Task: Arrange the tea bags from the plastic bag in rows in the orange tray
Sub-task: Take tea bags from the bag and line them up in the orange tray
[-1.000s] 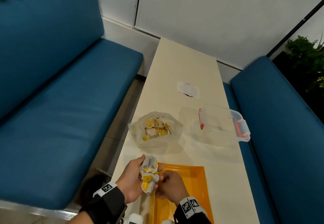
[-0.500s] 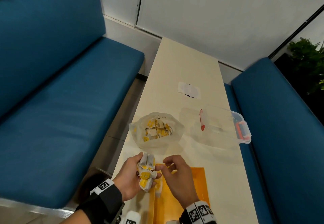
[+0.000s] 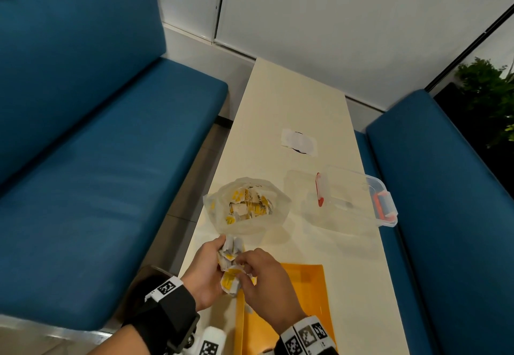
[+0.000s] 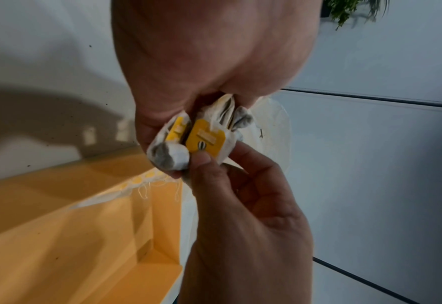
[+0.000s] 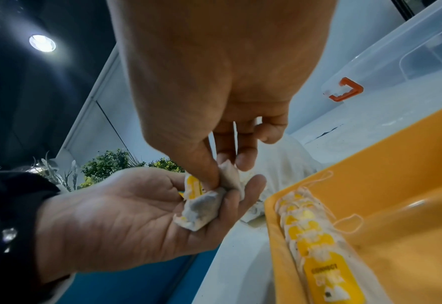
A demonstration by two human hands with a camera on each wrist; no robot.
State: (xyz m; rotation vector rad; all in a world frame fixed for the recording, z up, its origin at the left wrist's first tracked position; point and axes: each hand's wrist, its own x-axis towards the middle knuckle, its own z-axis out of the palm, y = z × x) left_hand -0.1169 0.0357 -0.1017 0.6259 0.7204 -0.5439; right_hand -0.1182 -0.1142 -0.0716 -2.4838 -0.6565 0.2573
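My left hand (image 3: 211, 271) grips a bunch of white tea bags (image 3: 230, 264) with yellow tags, held just left of the orange tray's (image 3: 308, 282) far left corner. The thumb and fingers of my right hand (image 3: 250, 268) pinch one tea bag (image 5: 227, 174) at the bunch. In the left wrist view a yellow tag (image 4: 205, 139) faces the camera between both hands. A row of tea bags (image 5: 310, 232) lies overlapped along the tray's left wall. The open plastic bag (image 3: 247, 204), still holding several tea bags, sits on the table beyond my hands.
A clear plastic box (image 3: 358, 199) with red latches stands right of the bag, reaching the table's right edge. A white paper patch (image 3: 299, 142) lies farther back. Blue benches (image 3: 97, 160) flank the narrow cream table (image 3: 292, 99). A plant (image 3: 489, 104) stands far right.
My right hand left the bunch, moved over the tray's left side half a second ago, and has returned to the bunch to pinch a tea bag. The left hand stayed put.
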